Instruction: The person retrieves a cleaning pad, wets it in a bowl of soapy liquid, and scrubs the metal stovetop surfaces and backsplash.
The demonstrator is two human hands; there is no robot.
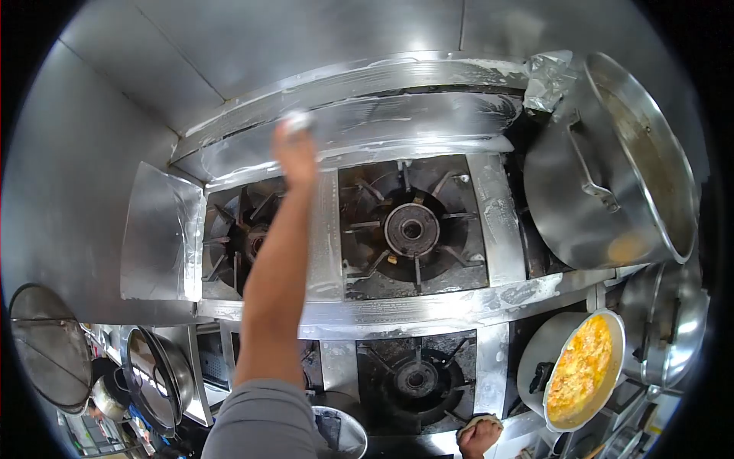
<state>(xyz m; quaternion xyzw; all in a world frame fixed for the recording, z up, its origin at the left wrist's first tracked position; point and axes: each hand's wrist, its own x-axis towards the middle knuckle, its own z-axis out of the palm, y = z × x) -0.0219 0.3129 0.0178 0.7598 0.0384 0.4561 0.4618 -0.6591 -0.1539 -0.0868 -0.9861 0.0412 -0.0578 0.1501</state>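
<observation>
My left hand [295, 157] reaches over the back of the stove, its fingers closed on a small whitish scrubber [298, 121] that is blurred by motion. It is at the metal back panel [397, 122], which is streaked with white suds. Below and to the right of it lies the rear burner [412, 229] with its black grate. At the stove's front edge, my right hand [480, 439] is closed on a bunched beige cloth [475, 423]. Beside that hand is the front burner [415, 379].
A large steel stockpot [566, 199] stands at the right rear, with crumpled foil [547, 80] behind it. A pan of orange-yellow food [582, 367] sits at front right. Lidded pots [157, 379] are at lower left. A pot [344, 432] stands near my left sleeve.
</observation>
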